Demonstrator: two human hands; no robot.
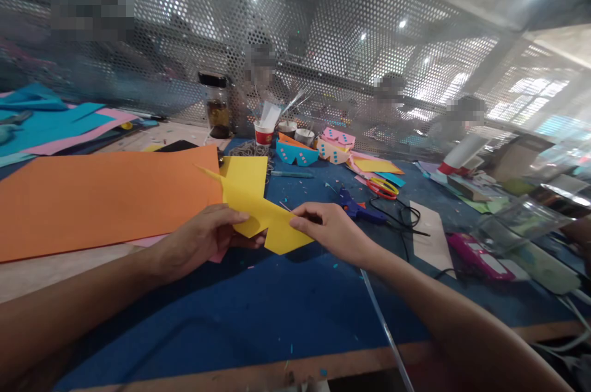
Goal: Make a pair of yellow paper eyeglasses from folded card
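Note:
A yellow paper cutout point(281, 233) with a V-shaped notch in its lower edge is held up over the blue table. My left hand point(198, 238) grips its left part, thumb on top and fingers underneath. Between thumb and fingertips, my right hand point(330, 229) pinches the right end. A narrow strip of the cutout sticks out to the upper left. Just behind it lies a yellow sheet point(249, 172), and a large orange sheet point(111, 198) lies to the left. Some pink paper point(218, 255) shows under my left hand, whose fingers are partly hidden.
Folded paper pieces with cut-out notches point(295, 155) stand at the back, near paper cups point(264, 135) and a jar point(218, 110). To the right are a blue glue gun point(357, 207), scissors point(382, 188) and a cord. A clear glue stick point(383, 318) crosses the front edge.

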